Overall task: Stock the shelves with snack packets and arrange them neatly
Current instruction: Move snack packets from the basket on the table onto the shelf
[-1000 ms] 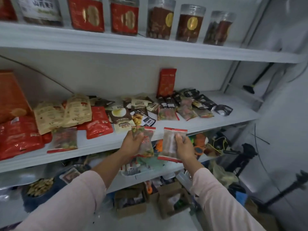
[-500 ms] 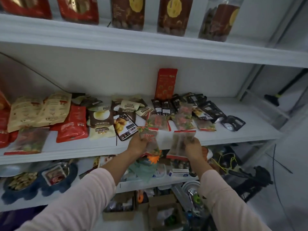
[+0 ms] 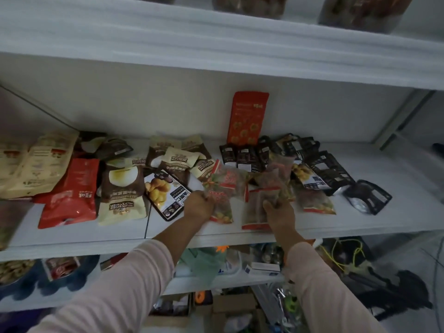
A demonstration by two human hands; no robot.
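Observation:
Over the front of the white middle shelf (image 3: 72,239), my left hand (image 3: 198,205) grips a clear snack packet with a red strip (image 3: 222,207). My right hand (image 3: 278,210) grips a second clear packet with a red bottom edge (image 3: 254,212) just to its right. Both packets lie low over the shelf board, next to similar clear packets (image 3: 314,203). Whether they rest on the board I cannot tell. My fingers cover part of each packet.
Behind the hands stand an upright orange pouch (image 3: 247,117), black packets (image 3: 331,169), brown-and-cream packets (image 3: 122,188), a red packet (image 3: 72,195) and beige bags (image 3: 36,167). Jars line the upper shelf (image 3: 216,44). Lower shelves hold boxes and clutter.
Both hands rose from below the shelf edge and moved forward, bringing the two clear packets over the middle shelf board. The view has closed in on the shelf.

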